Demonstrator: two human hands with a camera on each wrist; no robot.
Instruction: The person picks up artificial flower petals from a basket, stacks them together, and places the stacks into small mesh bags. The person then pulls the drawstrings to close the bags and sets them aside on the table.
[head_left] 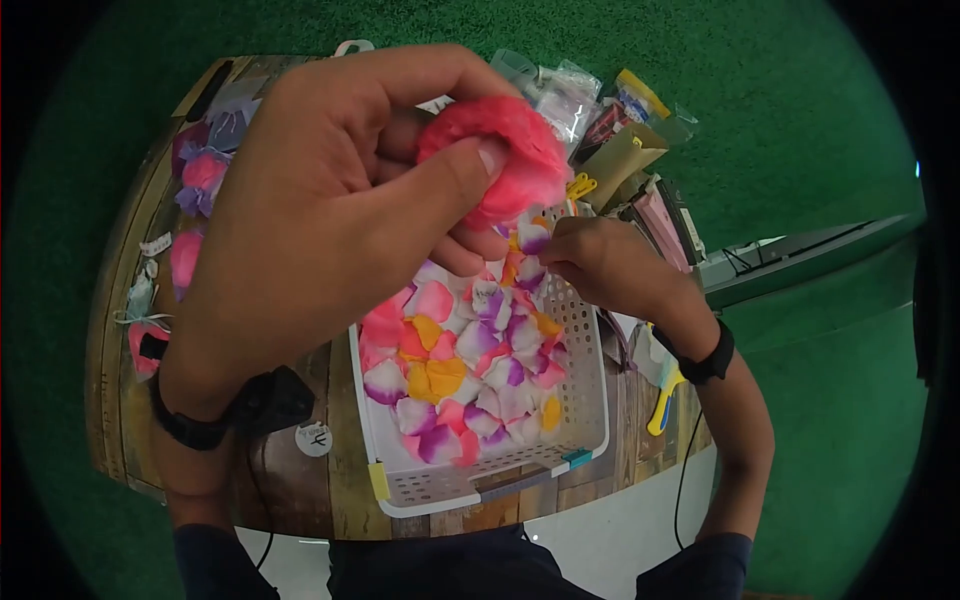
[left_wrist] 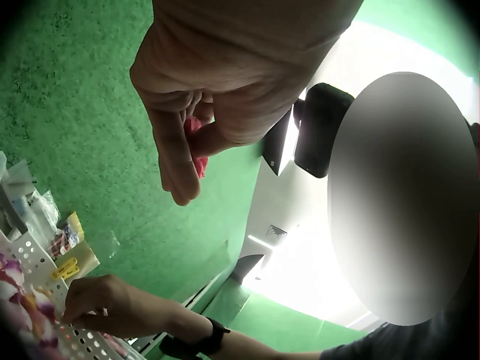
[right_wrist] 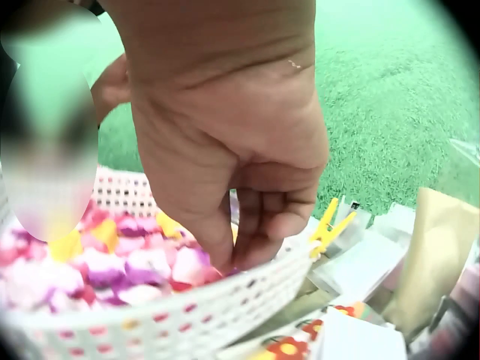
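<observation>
My left hand (head_left: pixel 335 205) is in the upper left and centre of the head view, above the near-left side of the basket (head_left: pixel 603 400). It is clamped on the pink petal bundle (head_left: pixel 520 160), thumb against one face and fingers behind. The bundle is thin, soft, cloth-like sheet, layered and cupped, with a crinkled edge; deep pink at the upper rim, paler at the lower right. It sits at upper centre of the head view. Its outline is nearly round, so I cannot fix a long axis; the rim arches over my thumbnail.

My right hand (head_left: pixel 620 262) is at the basket's upper right. Its fingers are curled, thumb and fingertips together at the loose petals (head_left: pixel 435 378); I cannot tell whether a petal is between them.

The basket is white, perforated, rigid plastic, with rounded corners. Its long axis runs from top to bottom of the head view. The loose petals are curved, wrinkled pieces in white-purple, pink and orange. A yellow clip (right_wrist: pixel 330 229) grips the rim beside my right hand in the right wrist view. The basket stands on a wood-plank surface (head_left: pixel 350 490).
</observation>
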